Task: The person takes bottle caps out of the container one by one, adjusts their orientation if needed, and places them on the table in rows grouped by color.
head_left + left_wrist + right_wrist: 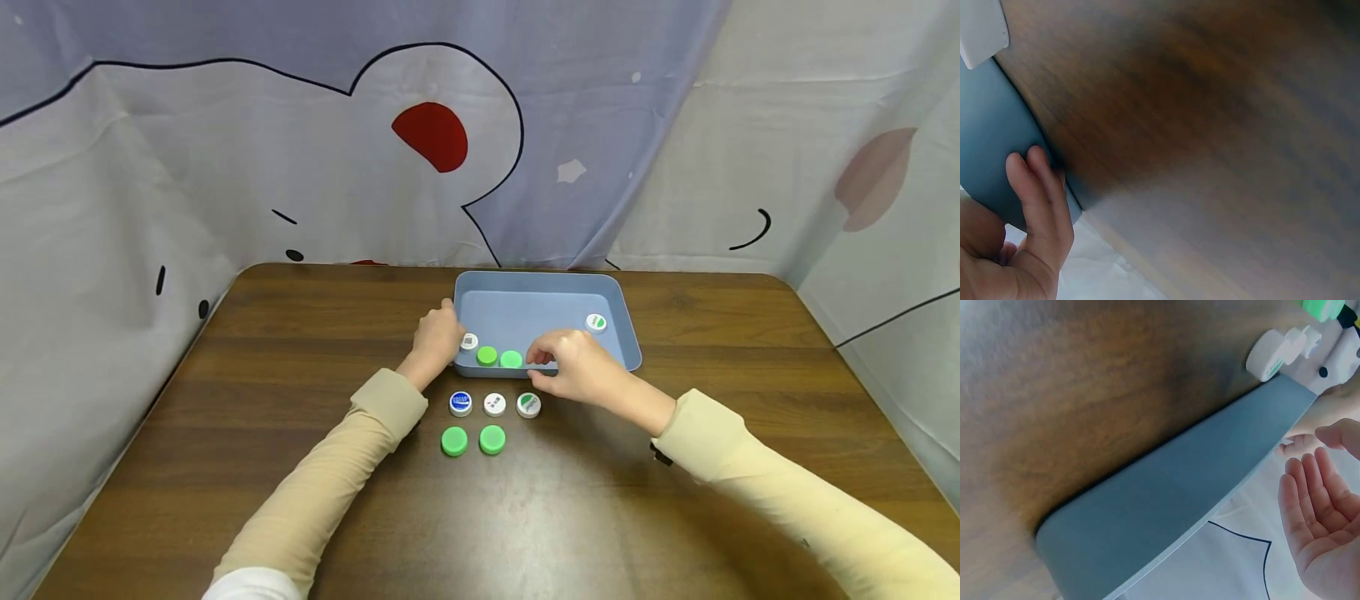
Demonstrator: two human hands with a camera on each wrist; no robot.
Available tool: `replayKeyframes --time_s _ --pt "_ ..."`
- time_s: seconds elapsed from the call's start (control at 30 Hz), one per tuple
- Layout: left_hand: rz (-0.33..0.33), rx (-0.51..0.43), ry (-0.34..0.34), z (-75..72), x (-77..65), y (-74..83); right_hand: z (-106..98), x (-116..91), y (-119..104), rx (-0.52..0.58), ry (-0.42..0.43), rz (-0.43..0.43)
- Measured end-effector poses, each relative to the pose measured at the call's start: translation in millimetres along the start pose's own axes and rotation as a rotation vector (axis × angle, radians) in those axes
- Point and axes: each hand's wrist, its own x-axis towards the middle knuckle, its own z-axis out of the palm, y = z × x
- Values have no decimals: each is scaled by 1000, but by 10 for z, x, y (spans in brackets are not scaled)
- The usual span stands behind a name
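Observation:
My left hand is at the left end of a blue-grey tray. In the left wrist view its fingers lie along the outer wall, with the thumb side across the rim. A white cap printed with a dark square sits inside, close by that hand. Over the tray's front rim is my right hand, thumb apart from the bent fingers and nothing visible between them. To its left, a light green cap and a yellower green cap lie along the front wall inside.
Inside the tray at right is a white-and-green cap. In front stand a blue-topped cap, a white cap and another white-and-green cap. Nearer are two green caps. A printed curtain hangs behind the wooden table.

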Motion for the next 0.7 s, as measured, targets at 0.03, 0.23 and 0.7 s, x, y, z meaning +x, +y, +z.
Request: replayKeyframes --time_s 0.03,0.23,0.7 --pt "0 2 1 0 1 0 -8 16 9 -2 3 0" --pt "8 3 8 6 2 -3 -58 121 36 11 -3 17" --pt "8 9 9 12 9 -6 -39 395 71 -32 -97 74"
